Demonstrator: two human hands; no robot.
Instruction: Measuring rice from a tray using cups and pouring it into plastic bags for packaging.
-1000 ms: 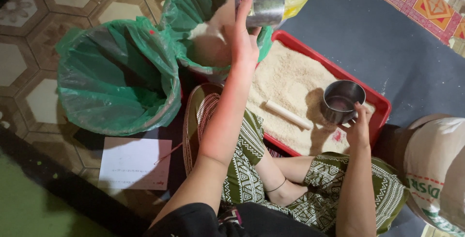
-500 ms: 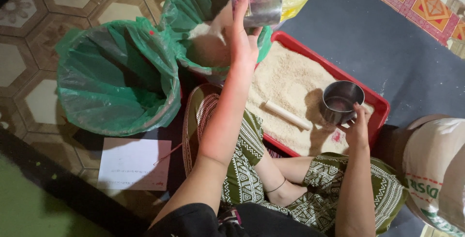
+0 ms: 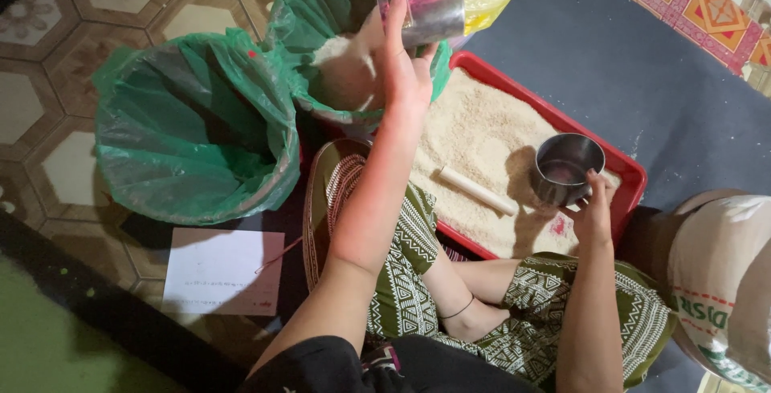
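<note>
- The left hand (image 3: 404, 72) grips a shiny metal cup (image 3: 421, 0) at the top, over a green bag (image 3: 321, 8).
- The right hand (image 3: 593, 208) clamps a round metal cup (image 3: 566, 166) over the red tray (image 3: 634, 170).

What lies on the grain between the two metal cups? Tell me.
In the head view, a pale stick lies on the grain in the red tray, between the raised cup in the left hand and the cup in the right hand.

One head-worn camera looks steeply down from above the seated person's lap, close over both arms. It faces the floor (image 3: 64, 120) ahead, taking in the green-lined bins (image 3: 193, 128) at left and the red tray (image 3: 634, 172) at right.
</note>
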